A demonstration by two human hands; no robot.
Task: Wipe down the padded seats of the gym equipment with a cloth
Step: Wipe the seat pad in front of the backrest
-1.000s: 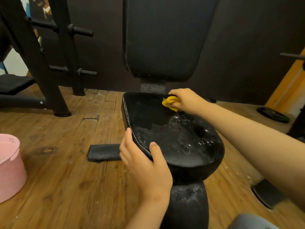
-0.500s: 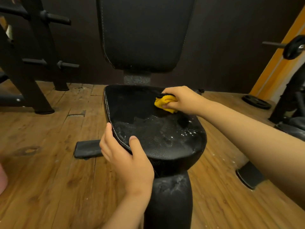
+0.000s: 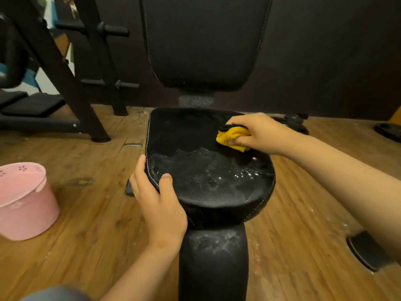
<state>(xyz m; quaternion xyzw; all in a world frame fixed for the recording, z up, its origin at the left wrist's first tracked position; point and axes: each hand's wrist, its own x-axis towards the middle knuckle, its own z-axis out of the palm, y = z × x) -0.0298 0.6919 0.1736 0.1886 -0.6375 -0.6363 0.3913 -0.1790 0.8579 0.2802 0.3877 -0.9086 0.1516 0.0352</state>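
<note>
A black padded seat (image 3: pixel 195 135) fills the centre, wet and soapy over its front half. Behind it rises the upright black back pad (image 3: pixel 204 40). My right hand (image 3: pixel 260 132) is closed around a bunched yellow cloth (image 3: pixel 233 137) and presses it on the seat's right side, toward the rear. My left hand (image 3: pixel 158 200) clamps the seat's front left edge, thumb on top and fingers wrapped underneath. A black post (image 3: pixel 213 261) with white residue holds the seat up.
A pink bucket (image 3: pixel 23 200) stands on the wooden floor (image 3: pixel 91 213) at the left. A black rack frame (image 3: pixel 65 72) with pegs and a low bench stand at the back left. Black feet and a weight plate (image 3: pixel 388 131) lie at the right.
My right hand with the cloth has slid from the seat's rear middle toward its right side. The left hand keeps its grip. The camera swung, so the pink bucket left view and returned.
</note>
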